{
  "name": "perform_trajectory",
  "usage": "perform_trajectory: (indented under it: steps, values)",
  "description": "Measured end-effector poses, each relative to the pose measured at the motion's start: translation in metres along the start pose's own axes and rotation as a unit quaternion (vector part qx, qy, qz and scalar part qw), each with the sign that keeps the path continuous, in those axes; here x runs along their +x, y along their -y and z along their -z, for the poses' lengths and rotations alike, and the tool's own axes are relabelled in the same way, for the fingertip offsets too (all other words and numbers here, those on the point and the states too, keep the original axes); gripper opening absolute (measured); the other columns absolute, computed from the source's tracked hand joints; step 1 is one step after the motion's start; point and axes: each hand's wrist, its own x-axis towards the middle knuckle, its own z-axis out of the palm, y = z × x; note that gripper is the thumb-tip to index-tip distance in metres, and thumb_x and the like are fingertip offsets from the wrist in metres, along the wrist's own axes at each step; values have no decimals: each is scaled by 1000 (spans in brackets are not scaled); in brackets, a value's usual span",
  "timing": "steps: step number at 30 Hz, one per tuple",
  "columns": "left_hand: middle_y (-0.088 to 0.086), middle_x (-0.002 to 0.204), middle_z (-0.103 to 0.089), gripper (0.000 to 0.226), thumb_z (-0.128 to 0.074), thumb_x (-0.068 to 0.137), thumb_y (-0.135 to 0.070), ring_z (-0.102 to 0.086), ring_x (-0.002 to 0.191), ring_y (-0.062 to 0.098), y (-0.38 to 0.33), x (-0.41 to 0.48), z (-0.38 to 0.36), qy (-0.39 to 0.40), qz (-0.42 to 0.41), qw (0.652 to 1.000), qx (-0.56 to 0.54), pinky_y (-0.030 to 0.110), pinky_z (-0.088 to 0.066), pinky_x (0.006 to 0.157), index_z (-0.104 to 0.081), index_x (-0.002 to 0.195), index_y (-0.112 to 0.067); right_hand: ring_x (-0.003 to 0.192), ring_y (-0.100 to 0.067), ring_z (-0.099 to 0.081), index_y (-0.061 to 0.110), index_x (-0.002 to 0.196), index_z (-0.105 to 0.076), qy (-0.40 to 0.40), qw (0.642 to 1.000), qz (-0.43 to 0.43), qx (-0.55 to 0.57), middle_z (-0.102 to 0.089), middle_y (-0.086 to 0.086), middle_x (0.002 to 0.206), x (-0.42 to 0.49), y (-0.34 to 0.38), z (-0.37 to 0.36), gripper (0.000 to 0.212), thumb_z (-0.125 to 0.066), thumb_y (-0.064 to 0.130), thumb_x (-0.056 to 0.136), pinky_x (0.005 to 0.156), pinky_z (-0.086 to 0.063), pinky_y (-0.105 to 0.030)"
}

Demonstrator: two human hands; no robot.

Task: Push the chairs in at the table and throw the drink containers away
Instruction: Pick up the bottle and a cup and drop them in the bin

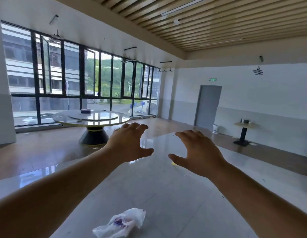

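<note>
Both my arms reach forward over a glossy grey table top (166, 194). My left hand (130, 143) is open, fingers spread, palm down, holding nothing. My right hand (199, 152) is open the same way a little to its right, also holding nothing. A small yellow spot (174, 163) shows on the table just under my right thumb; I cannot tell what it is. No chair and no drink container is in view.
A crumpled white plastic bag (121, 222) lies on the table near me. A round table with a turntable (91, 117) stands by the windows, a dark box (85, 111) on it. At the right wall are a small pedestal table (244, 125), a white bin (215, 128) and a grey door (207, 105).
</note>
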Motion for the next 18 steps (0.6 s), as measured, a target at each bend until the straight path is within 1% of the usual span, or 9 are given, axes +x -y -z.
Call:
perform_trajectory:
  steps: [6, 9, 12, 15, 18]
  values:
    - [-3, 151, -49, 96, -55, 71, -88, -44, 136, 26, 35, 100, -71, 17, 13, 1000, -4, 48, -46, 103, -39, 149, -35, 130, -25, -52, 27, 147, -49, 3, 1000, 5, 10, -58, 1, 144, 91, -48, -68, 84, -42, 85, 86, 102, -47, -44]
    - [-4, 148, -51, 96, -52, 69, -90, -45, 135, 26, 58, 131, -112, 16, 22, 999, 26, 48, -47, 101, -41, 148, -36, 131, -26, -50, 27, 147, -48, 9, 999, 31, 31, -57, 0, 146, 144, -55, -119, 82, -45, 84, 87, 102, -47, -45]
    - [-3, 146, -54, 96, -51, 68, -90, -48, 132, 26, 96, 150, -152, 29, 44, 997, 51, 50, -50, 99, -43, 146, -34, 131, -26, -50, 27, 146, -48, 9, 994, 80, 69, -58, 0, 144, 205, -45, -181, 80, -48, 82, 86, 101, -46, -44]
    - [-1, 148, -53, 94, -59, 71, -86, -52, 130, 26, 152, 153, -182, 59, 101, 990, 74, 46, -52, 96, -42, 146, -33, 126, -25, -52, 27, 146, -48, 26, 979, 150, 132, -59, 0, 138, 268, -16, -244, 82, -47, 83, 85, 98, -48, -44]
    - [0, 149, -50, 92, -62, 73, -82, -49, 130, 26, 213, 130, -197, 106, 203, 967, 108, 44, -49, 99, -38, 148, -33, 122, -24, -53, 27, 143, -48, 43, 955, 230, 183, -59, 0, 133, 330, 33, -298, 81, -47, 83, 84, 96, -48, -43]
